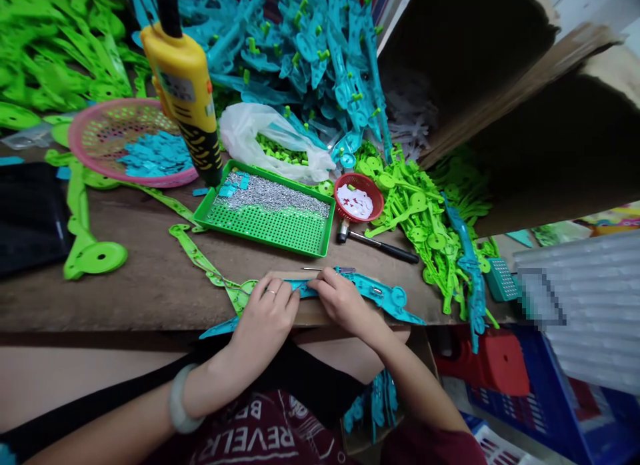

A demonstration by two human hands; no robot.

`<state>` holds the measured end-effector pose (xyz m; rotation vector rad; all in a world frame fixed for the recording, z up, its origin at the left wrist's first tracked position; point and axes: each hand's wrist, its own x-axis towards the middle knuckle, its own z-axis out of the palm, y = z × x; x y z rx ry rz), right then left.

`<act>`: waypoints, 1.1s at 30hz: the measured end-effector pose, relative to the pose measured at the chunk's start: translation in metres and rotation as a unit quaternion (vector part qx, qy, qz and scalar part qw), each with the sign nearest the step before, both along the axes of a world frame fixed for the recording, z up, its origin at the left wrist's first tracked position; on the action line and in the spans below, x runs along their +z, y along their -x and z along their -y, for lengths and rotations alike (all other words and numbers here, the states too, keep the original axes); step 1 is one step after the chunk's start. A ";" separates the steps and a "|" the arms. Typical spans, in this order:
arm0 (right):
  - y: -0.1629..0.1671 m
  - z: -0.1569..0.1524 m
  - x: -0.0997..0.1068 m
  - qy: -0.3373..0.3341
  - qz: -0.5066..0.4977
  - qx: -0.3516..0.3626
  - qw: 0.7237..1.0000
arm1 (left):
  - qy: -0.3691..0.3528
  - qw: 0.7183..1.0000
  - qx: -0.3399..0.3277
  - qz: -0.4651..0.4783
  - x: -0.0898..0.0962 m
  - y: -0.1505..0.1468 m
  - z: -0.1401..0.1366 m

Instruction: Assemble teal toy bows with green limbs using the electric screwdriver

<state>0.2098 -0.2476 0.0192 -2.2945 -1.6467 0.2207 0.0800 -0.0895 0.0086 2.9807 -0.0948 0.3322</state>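
Observation:
A long blue bow-shaped plastic piece [387, 295] lies along the table's front edge, both its tips showing. My left hand [267, 311] wears a ring and wraps its fingers over the left part of it. Close beside, the bent fingers of my right hand [344, 303] are pressed together at its middle; anything small between them is hidden. Left of my fingers, a lime-green plastic piece [205, 261] touches or passes under the blue one; I cannot tell which. A thin screwdriver [313, 269] rests just behind my right fingers.
Behind my hands stands a green tray [273, 233] of small metal parts. A yellow tool [187, 91] hangs above its left end. A hammer [380, 245] lies near a red basket [356, 218]. A pink basket [83, 155], green pieces [415, 218] and blue pieces [300, 45] surround the work area.

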 end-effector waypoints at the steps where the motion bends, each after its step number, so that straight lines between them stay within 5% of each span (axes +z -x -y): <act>1: 0.001 0.000 0.000 -0.006 -0.010 -0.011 1.000 | 0.004 1.000 0.000 0.006 -0.001 0.000 0.000; 14: -0.005 -0.010 0.009 0.023 -0.094 -0.039 0.995 | 0.017 0.999 -0.016 0.048 -0.008 0.007 -0.003; 23: 0.005 -0.014 -0.003 0.031 -0.011 -0.077 0.996 | 0.021 0.997 -0.031 0.071 -0.011 0.008 -0.004; 33: 0.003 -0.002 -0.007 0.033 0.058 0.005 0.998 | -0.023 1.000 -0.004 0.009 0.000 0.002 0.001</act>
